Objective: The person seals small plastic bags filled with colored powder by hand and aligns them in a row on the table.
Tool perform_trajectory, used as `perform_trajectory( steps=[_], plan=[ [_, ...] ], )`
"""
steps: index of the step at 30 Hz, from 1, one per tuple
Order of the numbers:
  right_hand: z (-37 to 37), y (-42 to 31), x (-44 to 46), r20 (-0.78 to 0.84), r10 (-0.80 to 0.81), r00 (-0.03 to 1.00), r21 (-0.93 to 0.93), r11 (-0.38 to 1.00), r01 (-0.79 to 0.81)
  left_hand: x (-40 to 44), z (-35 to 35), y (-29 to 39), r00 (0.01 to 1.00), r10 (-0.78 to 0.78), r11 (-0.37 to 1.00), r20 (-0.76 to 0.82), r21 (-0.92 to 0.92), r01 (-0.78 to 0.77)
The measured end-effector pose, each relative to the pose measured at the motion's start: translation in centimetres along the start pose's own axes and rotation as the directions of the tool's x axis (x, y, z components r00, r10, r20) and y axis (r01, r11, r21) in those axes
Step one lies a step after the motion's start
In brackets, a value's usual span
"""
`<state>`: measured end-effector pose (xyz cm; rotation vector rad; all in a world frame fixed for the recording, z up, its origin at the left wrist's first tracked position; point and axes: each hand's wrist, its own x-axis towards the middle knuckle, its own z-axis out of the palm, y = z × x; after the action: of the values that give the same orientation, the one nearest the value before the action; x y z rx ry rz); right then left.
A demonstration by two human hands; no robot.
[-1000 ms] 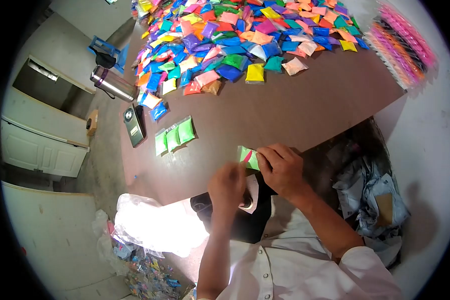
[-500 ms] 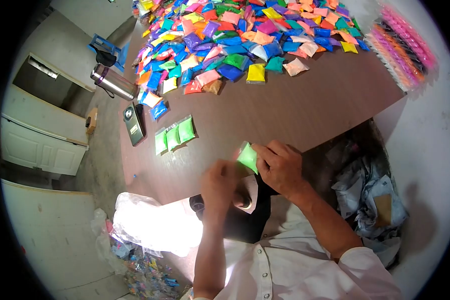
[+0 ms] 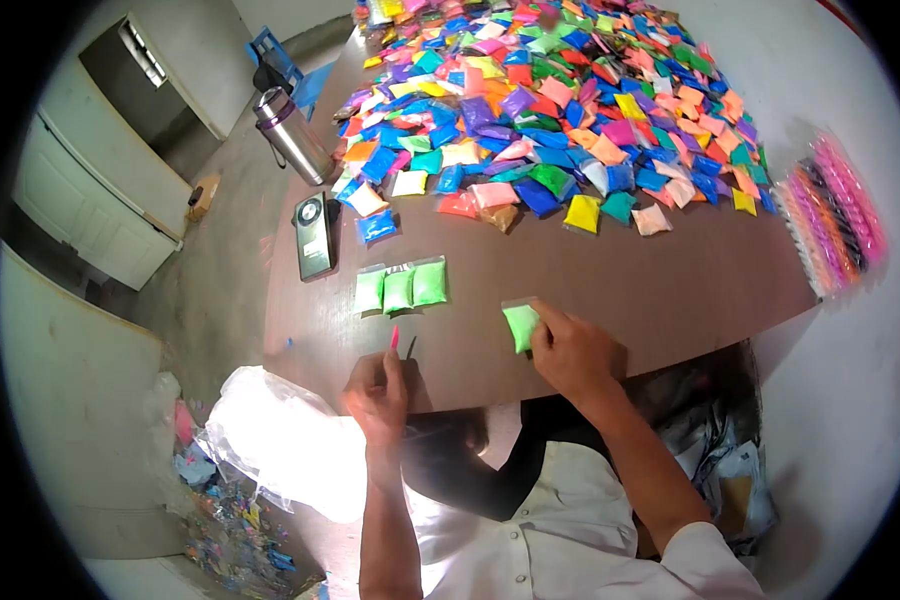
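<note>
My left hand [image 3: 378,398] is closed at the table's front edge, pinching a small thin pink piece [image 3: 395,337] that points upward; its exact kind I cannot make out. My right hand [image 3: 576,352] grips a light green packet [image 3: 519,325] by its right side, with the packet at the tabletop. Three joined or closely set light green packets [image 3: 398,290] lie in a row beyond my left hand. Whether they are attached to one another I cannot tell.
A wide heap of multicoloured packets [image 3: 530,120] covers the table's [image 3: 690,270] far part. A steel flask [image 3: 295,137] and a phone [image 3: 314,236] stand at the left edge. Bundled coloured coils [image 3: 830,215] lie far right. White plastic [image 3: 280,440] sits front left.
My hands have moved apart: the left went left and now shows the pink piece, while the right keeps the green packet. The camera view has shifted, so the table sits differently in frame.
</note>
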<state>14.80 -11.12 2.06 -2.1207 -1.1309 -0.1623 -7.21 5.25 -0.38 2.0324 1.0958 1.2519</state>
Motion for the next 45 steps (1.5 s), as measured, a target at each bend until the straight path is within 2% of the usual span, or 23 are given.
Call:
perform_trajectory(
  steps=[2,6,14,16,17,26,28,29,31,35,37,41,43,44,45],
  plan=[
    [1.5,-0.8,1.9,0.01,0.009,1.0,0.006,1.0,-0.009,0.0,0.3,-0.3,0.998,0.064,0.996,0.015,0.066,-0.065],
    [5.0,-1.7,5.3,0.001,-0.033,0.999,0.018,0.999,0.033,0.0,-0.1,-0.1,1.0,0.006,1.0,0.008,0.027,-0.006],
    [8.3,-2.9,8.2,0.043,-0.085,0.995,-0.056,0.995,0.087,-0.1,-0.1,0.3,0.996,0.052,0.996,-0.068,0.081,-0.046],
    [8.9,-2.4,7.9,-0.067,-0.123,0.99,-0.003,0.992,0.123,-0.2,-0.1,0.1,0.996,0.048,0.995,-0.069,0.091,-0.042],
    [9.1,-2.3,7.8,-0.067,-0.132,0.989,-0.006,0.991,0.132,-0.2,-0.1,0.1,0.997,0.049,0.993,-0.062,0.107,-0.043],
    [8.4,-3.0,7.8,-0.04,-0.057,0.998,0.039,0.998,0.059,-0.4,-0.2,-0.1,0.999,0.03,0.995,-0.039,0.097,-0.026],
    [8.0,-3.4,7.8,0.016,0.076,0.997,0.087,0.993,-0.078,-0.3,-0.2,-0.3,0.998,0.05,0.994,-0.042,0.097,-0.046],
    [8.0,-3.2,7.9,0.015,0.07,0.997,0.084,0.994,-0.071,-0.3,-0.2,-0.3,0.997,0.072,0.993,-0.039,0.101,-0.068],
    [8.3,-2.7,7.9,-0.01,0.094,0.995,0.188,0.978,-0.091,-0.3,-0.2,-0.2,0.997,0.063,0.992,-0.035,0.108,-0.059],
    [8.5,-2.1,7.7,-0.022,0.088,0.996,0.191,0.978,-0.082,-0.2,-0.4,0.0,0.996,0.085,0.99,-0.016,0.112,-0.082],
    [8.2,-2.4,7.9,-0.003,0.214,0.977,0.279,0.938,-0.204,-0.2,-0.4,-0.2,0.995,0.096,0.99,-0.018,0.107,-0.093],
    [7.8,-3.0,10.0,-0.011,0.152,0.988,0.266,0.953,-0.144,0.0,-0.4,-0.2,0.994,0.112,0.988,-0.012,0.106,-0.111],
    [7.9,-3.7,13.3,-0.098,-0.065,0.993,0.172,0.982,0.081,-0.3,-0.4,-0.2,0.997,0.071,0.992,0.01,0.105,-0.072],
    [7.9,-4.3,15.1,-0.098,-0.067,0.993,0.162,0.983,0.082,-0.5,-0.3,-0.3,0.999,0.033,0.993,0.031,0.115,-0.037],
    [8.1,-4.9,17.1,-0.05,-0.153,0.987,0.073,0.985,0.157,-0.4,-0.3,-0.5,0.999,0.029,0.993,0.031,0.118,-0.033]
  ],
)
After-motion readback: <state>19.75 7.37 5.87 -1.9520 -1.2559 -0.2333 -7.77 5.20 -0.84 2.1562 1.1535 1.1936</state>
